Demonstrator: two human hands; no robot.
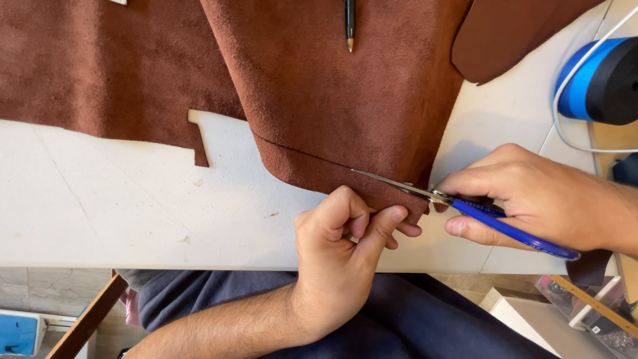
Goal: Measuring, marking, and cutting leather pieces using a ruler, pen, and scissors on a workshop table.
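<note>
— Brown suede piece [332,86], lying on the white table [100,206], lower edge hanging close to the table's near side. Matte, fuzzy nap, a faint line running parallel to the bottom edge.

— And the cut?

— Along that line. Scissors [458,206] with blue handles, thin metal blades slightly parted, tips lying on the suede.

— Fingers?

— Right hand [531,199] wrapped around the blue handles, fingers curled close together. Left hand [339,252] pinching the suede's lower edge between thumb and curled fingers, right beside the blades.

— Anything hidden?

— Handle loops mostly covered by the right hand. Strip under the left thumb hard to make out. Second suede sheet [100,66] at left, cut off by the frame's top, with a notched, stepped edge. Smooth brown leather piece [512,33] at upper right, also cropped.

— Other bits?

— Pen [349,23] resting on the suede, gold tip pointing down. Roll of blue and black tape [598,80] at far right, white cord looping past it.
</note>
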